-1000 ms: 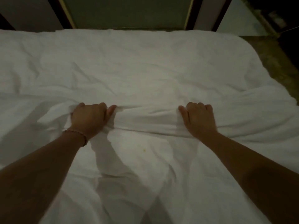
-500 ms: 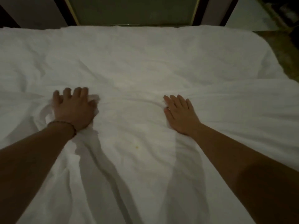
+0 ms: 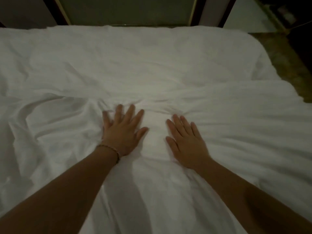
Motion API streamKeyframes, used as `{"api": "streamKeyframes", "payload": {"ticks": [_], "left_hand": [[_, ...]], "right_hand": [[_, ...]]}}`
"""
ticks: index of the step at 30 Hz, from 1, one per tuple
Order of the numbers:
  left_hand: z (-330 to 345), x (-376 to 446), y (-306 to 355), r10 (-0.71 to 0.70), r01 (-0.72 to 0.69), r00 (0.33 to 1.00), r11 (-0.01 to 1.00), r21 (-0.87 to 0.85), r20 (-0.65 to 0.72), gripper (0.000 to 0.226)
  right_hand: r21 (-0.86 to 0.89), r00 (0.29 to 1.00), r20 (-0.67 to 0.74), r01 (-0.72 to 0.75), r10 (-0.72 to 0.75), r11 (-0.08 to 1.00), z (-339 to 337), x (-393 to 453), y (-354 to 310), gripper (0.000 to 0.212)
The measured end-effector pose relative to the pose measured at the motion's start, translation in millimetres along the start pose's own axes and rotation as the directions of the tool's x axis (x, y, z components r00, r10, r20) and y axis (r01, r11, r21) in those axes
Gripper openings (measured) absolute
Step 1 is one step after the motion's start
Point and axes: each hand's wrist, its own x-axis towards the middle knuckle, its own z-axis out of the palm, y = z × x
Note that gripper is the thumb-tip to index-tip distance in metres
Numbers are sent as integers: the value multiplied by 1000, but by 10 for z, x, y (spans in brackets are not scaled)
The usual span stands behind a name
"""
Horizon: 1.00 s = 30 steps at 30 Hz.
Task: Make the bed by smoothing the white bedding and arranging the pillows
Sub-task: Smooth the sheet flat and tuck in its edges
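Observation:
White bedding (image 3: pixel 152 65) covers the whole bed and fills most of the view. It is wrinkled, with a long fold running across the middle and deeper creases at the left. My left hand (image 3: pixel 122 130), with a bracelet at the wrist, lies flat on the bedding near the centre with its fingers spread. My right hand (image 3: pixel 186 141) presses flat beside it, fingers straight, a palm's width to the right. Neither hand holds any cloth. No pillows are in view.
A dark headboard or wall panel (image 3: pixel 126 10) runs along the far edge of the bed. A strip of brownish floor (image 3: pixel 290 65) shows past the bed's right edge. The room is dim.
Both hands gripped a fold of bedding one second ago, then let go and flattened. They have since slid closer together toward the centre, pressing the cloth.

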Motion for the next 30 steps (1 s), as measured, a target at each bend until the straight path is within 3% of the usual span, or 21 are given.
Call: {"api": "streamKeyframes", "payload": {"ticks": [4,14,16,20,22,25,30], "left_hand": [[118,-115,-182,-163,165,986,984,-62,36,77],[147,-134,-101,-252,245,963,966,-85,-96,83],[42,-198,56,-236,216,959,968,-130,-158,75],[-186,-551,678,-65,-11,949,971,-239,-308,62],[-133,-830,876,21,-80,961,975,-205,-275,58],[111,-1155,865,10,-33,985,991,-132,-170,58],[378,-1519,381,-54,48,991,997,-54,-125,57]], "right_hand": [[-99,996,8,-92,93,991,42,-340,585,63],[-79,988,17,-149,151,986,35,-380,544,67],[-59,986,24,-164,165,985,45,-379,509,66],[23,984,65,-171,169,985,-19,-450,303,67],[113,989,82,-133,124,985,-78,-553,143,65],[183,998,38,-65,59,981,-143,-800,-98,63],[18,998,66,3,-5,1000,139,-1218,-125,64]]}}
